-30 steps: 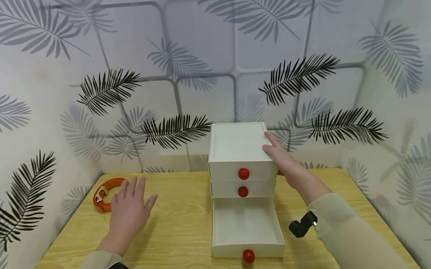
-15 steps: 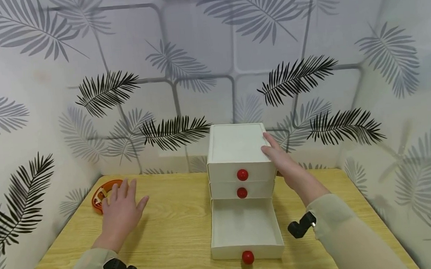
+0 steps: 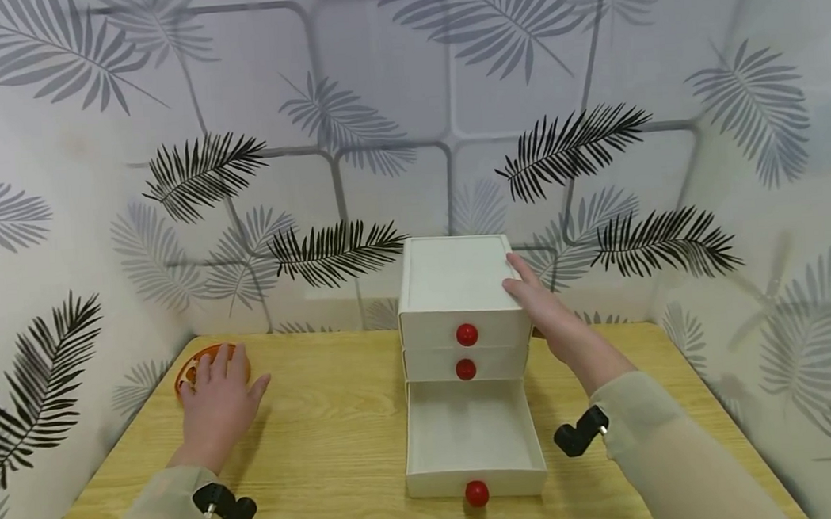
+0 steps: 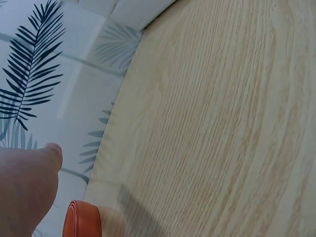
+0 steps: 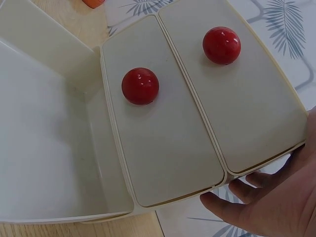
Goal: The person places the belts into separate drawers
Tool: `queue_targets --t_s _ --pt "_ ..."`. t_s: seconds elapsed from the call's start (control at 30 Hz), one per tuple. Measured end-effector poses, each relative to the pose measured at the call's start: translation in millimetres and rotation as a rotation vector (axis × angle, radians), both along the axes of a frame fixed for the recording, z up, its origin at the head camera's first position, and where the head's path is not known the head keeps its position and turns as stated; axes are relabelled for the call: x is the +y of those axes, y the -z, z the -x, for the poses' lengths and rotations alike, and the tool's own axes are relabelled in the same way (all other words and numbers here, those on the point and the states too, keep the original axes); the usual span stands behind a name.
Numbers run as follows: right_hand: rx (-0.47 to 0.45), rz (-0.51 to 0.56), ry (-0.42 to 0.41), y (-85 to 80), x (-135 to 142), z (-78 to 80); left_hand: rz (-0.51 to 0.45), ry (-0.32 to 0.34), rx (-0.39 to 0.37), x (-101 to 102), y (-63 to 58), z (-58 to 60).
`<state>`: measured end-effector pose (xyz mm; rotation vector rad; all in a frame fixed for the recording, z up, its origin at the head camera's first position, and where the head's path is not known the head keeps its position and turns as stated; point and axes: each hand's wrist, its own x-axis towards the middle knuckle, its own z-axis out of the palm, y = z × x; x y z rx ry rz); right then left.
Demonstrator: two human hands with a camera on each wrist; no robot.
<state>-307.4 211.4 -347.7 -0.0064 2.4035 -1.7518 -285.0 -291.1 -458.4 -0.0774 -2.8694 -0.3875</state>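
Note:
At the left back of the table lies a coiled orange belt [image 4: 85, 220], partly covered by my left hand [image 3: 217, 409]. That hand is palm down with its fingers extended over the coil; whether they touch it I cannot tell. A white drawer cabinet [image 3: 458, 277] with red round knobs stands right of centre. My right hand [image 3: 552, 319] rests on its upper right edge, two digits on top and the other fingers against the side in the right wrist view. The lowest drawer [image 3: 472, 427] is pulled out, with nothing visible inside; the two upper drawers are closed.
The wooden table [image 3: 326, 439] is bordered by leaf-patterned walls [image 3: 391, 94] at the back and both sides. Bare wood lies between the left hand and the cabinet. The pulled-out drawer reaches toward the table's front.
My left hand has moved left and down over the coiled belt, covering more of it. My right hand and the cabinet have stayed in place.

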Motion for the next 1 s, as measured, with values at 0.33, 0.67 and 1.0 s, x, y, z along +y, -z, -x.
queue_targets --t_s 0.33,0.67,1.0 --pt "-0.01 0.006 0.009 -2.2 -2.0 0.8 -0.007 -0.019 0.018 -12.5 4.4 1.0" --pt "-0.003 0.002 0.007 0.1 1.5 1.3 0.015 -0.035 -0.001 -22.3 11.8 3.8" --pt "0.006 0.004 -0.005 -0.4 2.2 -0.8 0.009 -0.034 -0.031 -30.9 16.3 2.6"
